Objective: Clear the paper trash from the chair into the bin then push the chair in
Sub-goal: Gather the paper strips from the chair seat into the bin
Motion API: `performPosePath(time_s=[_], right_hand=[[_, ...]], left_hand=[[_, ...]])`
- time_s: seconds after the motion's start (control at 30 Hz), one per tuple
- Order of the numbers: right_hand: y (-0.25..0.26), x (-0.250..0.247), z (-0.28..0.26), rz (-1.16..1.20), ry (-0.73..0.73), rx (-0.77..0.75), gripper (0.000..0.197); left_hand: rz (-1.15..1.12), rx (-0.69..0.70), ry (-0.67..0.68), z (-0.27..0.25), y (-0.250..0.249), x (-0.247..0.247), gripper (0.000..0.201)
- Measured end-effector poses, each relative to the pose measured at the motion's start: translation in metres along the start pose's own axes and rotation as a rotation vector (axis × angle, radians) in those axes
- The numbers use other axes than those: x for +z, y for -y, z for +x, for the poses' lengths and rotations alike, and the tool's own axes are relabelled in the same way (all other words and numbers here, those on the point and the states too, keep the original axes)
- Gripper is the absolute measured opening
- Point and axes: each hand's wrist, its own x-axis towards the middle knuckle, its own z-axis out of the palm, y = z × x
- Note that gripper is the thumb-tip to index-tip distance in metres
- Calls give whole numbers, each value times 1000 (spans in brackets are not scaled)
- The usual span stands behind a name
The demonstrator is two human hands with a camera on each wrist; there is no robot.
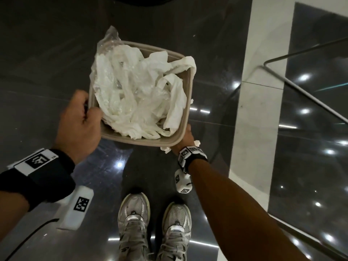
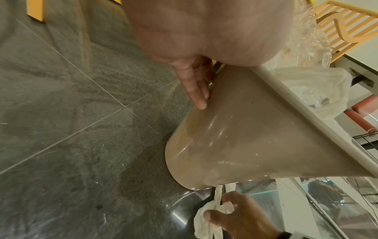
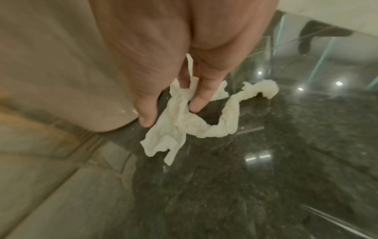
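Observation:
A beige plastic bin (image 1: 141, 142) sits in front of me, full of crumpled white paper and clear plastic wrap (image 1: 139, 91). My left hand (image 1: 82, 119) grips its near-left rim, thumb over the edge; the left wrist view shows my fingers (image 2: 196, 90) lying down the bin's outer wall (image 2: 235, 137). My right hand (image 1: 185, 140) is low beside the bin's near-right corner, next to the bin wall (image 3: 51, 64). It pinches a torn white paper tissue (image 3: 184, 126) between its fingers (image 3: 200, 98). That tissue (image 2: 206, 223) hangs below the bin's rim, outside it.
The floor is dark polished stone (image 1: 47, 53) with a white strip (image 1: 259, 110) on the right. A thin metal frame (image 1: 301, 91) stands to the right of the bin. My grey shoes (image 1: 154, 227) are just behind it. A yellow slatted chair (image 2: 347, 27) shows beyond the bin.

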Motion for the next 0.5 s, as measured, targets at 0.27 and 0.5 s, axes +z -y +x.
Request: performPosePath(time_s=[0.27, 0.5], right_hand=[[-5, -28, -10, 214, -128, 96, 17], [60, -154, -66, 529, -518, 39, 6]], left_hand=[[9, -52, 90, -3, -9, -8, 7], [129, -212, 214, -23, -39, -21, 11]])
